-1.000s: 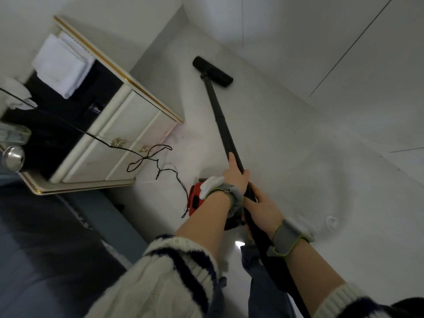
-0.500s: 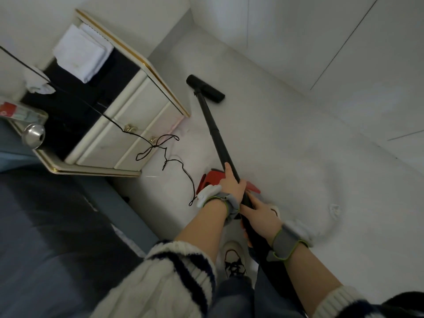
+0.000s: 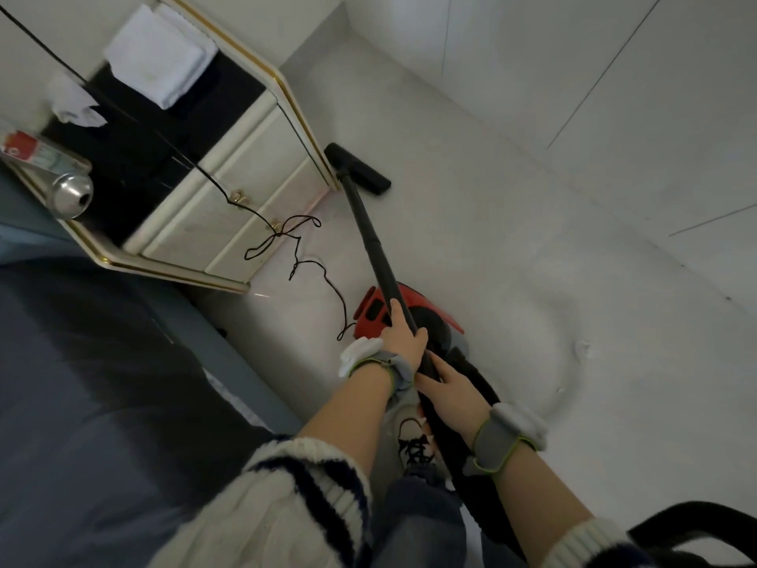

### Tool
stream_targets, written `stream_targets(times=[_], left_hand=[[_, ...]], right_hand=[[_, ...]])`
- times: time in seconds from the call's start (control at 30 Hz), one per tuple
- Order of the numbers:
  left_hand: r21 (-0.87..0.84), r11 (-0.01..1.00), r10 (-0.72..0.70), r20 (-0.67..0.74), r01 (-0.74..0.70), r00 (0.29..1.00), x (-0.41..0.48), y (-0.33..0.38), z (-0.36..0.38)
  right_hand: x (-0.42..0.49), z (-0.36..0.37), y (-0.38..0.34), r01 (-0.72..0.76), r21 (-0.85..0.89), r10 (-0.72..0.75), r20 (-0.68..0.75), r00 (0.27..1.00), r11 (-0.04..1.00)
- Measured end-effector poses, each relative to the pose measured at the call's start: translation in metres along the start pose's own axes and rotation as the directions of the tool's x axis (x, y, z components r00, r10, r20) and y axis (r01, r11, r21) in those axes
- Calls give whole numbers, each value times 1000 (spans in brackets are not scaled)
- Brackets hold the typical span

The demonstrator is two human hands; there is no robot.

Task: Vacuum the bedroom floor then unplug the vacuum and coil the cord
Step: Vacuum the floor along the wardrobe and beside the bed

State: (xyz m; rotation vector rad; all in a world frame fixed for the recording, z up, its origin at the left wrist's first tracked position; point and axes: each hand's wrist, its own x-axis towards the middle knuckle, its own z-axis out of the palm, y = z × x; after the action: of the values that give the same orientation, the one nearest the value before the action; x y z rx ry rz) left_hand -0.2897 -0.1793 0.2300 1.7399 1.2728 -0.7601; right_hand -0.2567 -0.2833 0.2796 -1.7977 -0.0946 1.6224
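Nothing is readable; the red label on the bottle is blurred.

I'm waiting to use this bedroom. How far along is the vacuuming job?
Done: nothing shows finished. In hand: left hand and right hand grip the wand, floor head on the floor beside the nightstand. Left: the cord runs up past the nightstand, loose loops on the floor, so unplugging and coiling remain.

Place: home bedroom
Signs: bed edge, bedside cabinet with drawers, folded towel, pale floor
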Motion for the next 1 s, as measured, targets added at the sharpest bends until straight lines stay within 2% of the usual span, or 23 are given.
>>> stream_targets(times=[0.2, 0.3, 0.43, 0.57, 0.77, 1.0], left_hand=[[-25, 1000, 2, 31, -1, 1000, -8, 2, 21], [-105, 994, 23, 39, -19, 999, -17, 13, 32], [-194, 978, 80, 25, -74, 996, -24, 30, 36], [-217, 969, 129, 33, -119, 991, -21, 68, 57], [-249, 965, 93, 58, -76, 994, -18, 93, 85], [-211, 973, 109, 74, -92, 991, -25, 103, 95]], right_hand=[[-6, -3, 28, 33, 102, -28, -53, 998, 994], [-9, -10, 43, 36, 154, -21, -94, 995, 987], [2, -14, 54, 70, 61, -55, -215, 975, 996], [4, -49, 62, 52, 28, -43, -255, 966, 998], [-11, -94, 63, 52, 91, -38, -149, 988, 994], [-26, -117, 67, -129, 394, 106, 79, 991, 910]])
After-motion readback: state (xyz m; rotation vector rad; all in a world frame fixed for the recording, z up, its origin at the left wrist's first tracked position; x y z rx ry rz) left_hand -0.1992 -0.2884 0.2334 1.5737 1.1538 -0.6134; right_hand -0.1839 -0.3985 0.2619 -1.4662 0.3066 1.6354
